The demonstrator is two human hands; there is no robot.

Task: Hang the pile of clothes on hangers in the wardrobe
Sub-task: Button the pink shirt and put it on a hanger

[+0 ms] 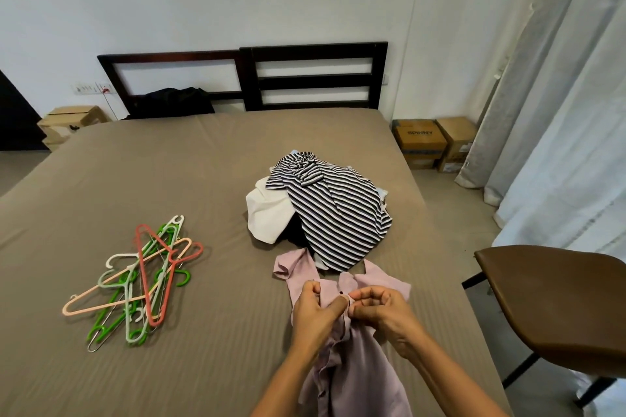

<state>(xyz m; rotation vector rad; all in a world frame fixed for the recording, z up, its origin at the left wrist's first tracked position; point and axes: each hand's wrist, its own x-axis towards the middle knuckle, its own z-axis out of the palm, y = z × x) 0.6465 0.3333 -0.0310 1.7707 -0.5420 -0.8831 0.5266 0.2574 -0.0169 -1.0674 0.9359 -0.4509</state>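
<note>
A pale pink shirt (355,369) lies spread on the bed (203,179), collar end away from me. My left hand (316,313) and my right hand (382,313) both pinch its front placket near the collar, fingertips almost touching around a small dark button. Behind the shirt sits a pile of clothes (321,206): a black-and-white striped top on a white garment and something dark. A heap of plastic hangers (139,278) in green, red, peach and white lies to the left on the bed. No wardrobe is in view.
A brown chair (559,308) stands close at the right of the bed. Cardboard boxes (433,144) sit on the floor by the curtains (559,112). A dark bag (176,101) rests at the headboard (315,78); another box (67,122) is at far left.
</note>
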